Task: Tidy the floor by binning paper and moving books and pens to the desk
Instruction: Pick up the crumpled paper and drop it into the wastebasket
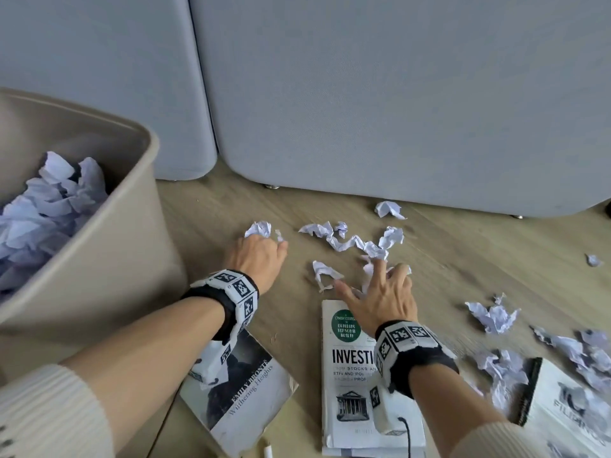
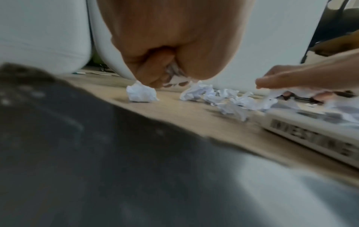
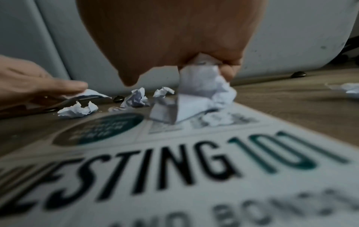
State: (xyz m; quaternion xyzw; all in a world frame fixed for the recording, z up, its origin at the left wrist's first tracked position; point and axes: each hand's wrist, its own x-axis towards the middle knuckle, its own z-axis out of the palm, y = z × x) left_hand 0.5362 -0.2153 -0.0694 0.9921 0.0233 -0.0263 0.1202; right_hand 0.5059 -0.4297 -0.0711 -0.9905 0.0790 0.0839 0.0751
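Your left hand (image 1: 261,256) is curled round a small scrap with its fingertips at a paper ball (image 1: 258,229) just ahead; your right hand (image 1: 380,297) grips crumpled paper (image 3: 202,90) above the far end of the Investing book (image 1: 357,358). A twisted strip (image 1: 344,241) lies between the hands, long axis running left to right, nearer your right. The bin (image 1: 132,206) stands to your left.
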